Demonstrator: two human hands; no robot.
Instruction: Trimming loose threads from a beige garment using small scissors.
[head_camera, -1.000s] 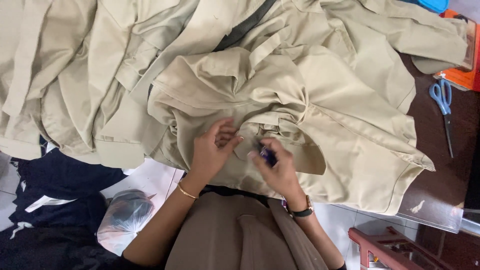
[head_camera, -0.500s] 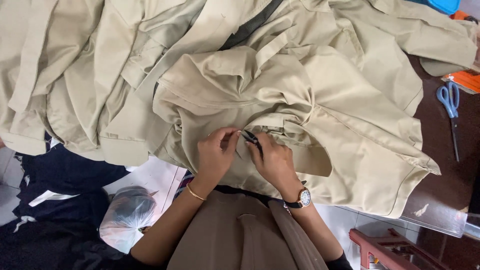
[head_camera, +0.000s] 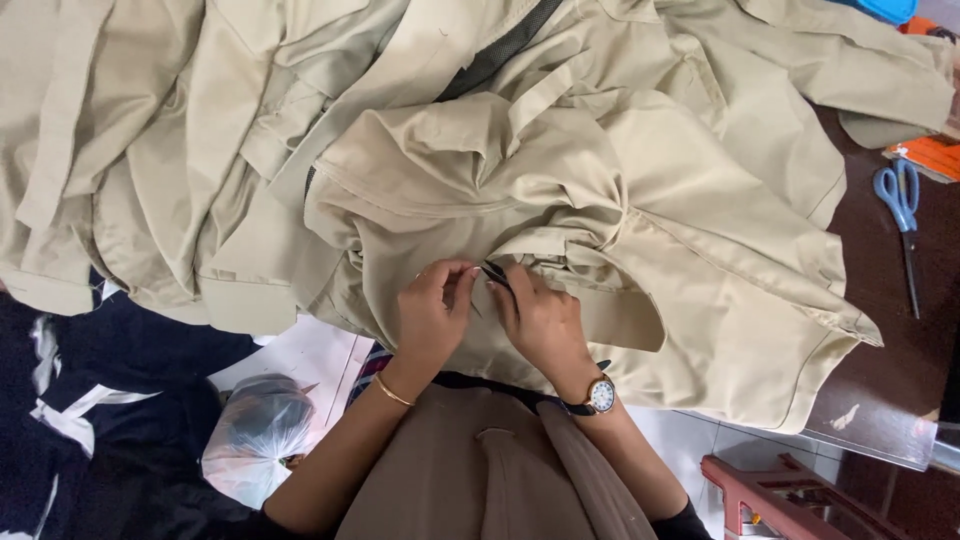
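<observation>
Head view: beige garments (head_camera: 560, 190) cover dark table (head_camera: 900, 340); tiled floor (head_camera: 690, 440) below.

A knotted clear plastic bag (head_camera: 258, 438) lies on the floor, lower left.

The small dark tool (head_camera: 497, 275) pinched between the hands is too small to tell what kind it is; most of it lies behind the right hand (head_camera: 540, 320) fingers. The khaki garments (head_camera: 250, 150) run off the far and left edges. The worktop (head_camera: 910, 340) is mostly buried under cloth. A blue thing (head_camera: 885, 8) at the far right corner is cut off, as is the red stool (head_camera: 790, 495) near right.
</observation>
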